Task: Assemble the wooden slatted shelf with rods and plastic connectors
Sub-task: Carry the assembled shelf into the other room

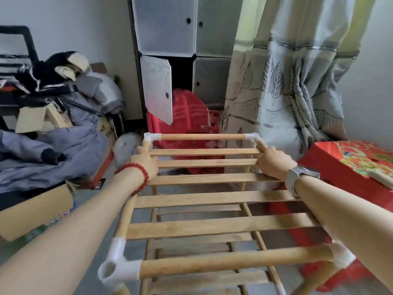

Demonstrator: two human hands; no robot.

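Note:
The wooden slatted shelf (pixel 214 199) stands below me, its top tier of flat slats framed by round rods. White plastic connectors sit at the corners: far left (pixel 150 137), far right (pixel 252 137), near left (pixel 117 267), near right (pixel 343 257). My left hand (pixel 144 160) grips the left side rod near the far corner. On the opposite side rod, just behind the far right connector, my right hand (pixel 272 161) holds on. A lower slatted tier (pixel 204 250) shows through the gaps.
A pile of grey clothes and cardboard boxes (pixel 53 135) lies at the left. A white cube cabinet (pixel 180 50) with an open door stands behind, a red blanket (pixel 189 111) at its foot. A leaf-print curtain (pixel 282 81) hangs right, above a red box (pixel 348 167).

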